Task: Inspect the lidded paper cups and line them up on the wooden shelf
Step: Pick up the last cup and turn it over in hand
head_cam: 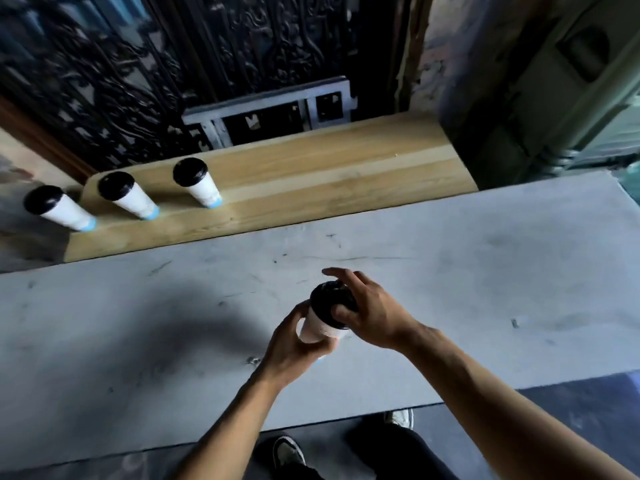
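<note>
- Cup in hand (318, 325): white paper body, black lid (332, 299), held over the grey counter (450, 289) close to the body; long axis tilted, lid end up and away, base toward the person.
- Left hand (294, 344): wrapped round the lower body of the cup from the left side, fingers curled under; a firm hold, carrying the weight.
- Right hand (370, 317): on the lid, thumb pressed on its near rim, forefinger stretched out over the top, other fingers loosely curled behind (reads as a lid check, judged from the pose).
- Key relation: wooden shelf (311, 174) lies beyond the counter's far edge, ahead and to the left of both hands; left hand is nearer to it.
- Placed cups, far left: third cup (197, 183) stands on the shelf, second cup (128, 197) beside it, first cup (59, 209) near the shelf's left end (whether its base sits fully on the wood, cannot tell). All upright, apart from one another.
- Open board runs to the right of the third cup; judged the next slot, so the carry goes forward and slightly left.
</note>
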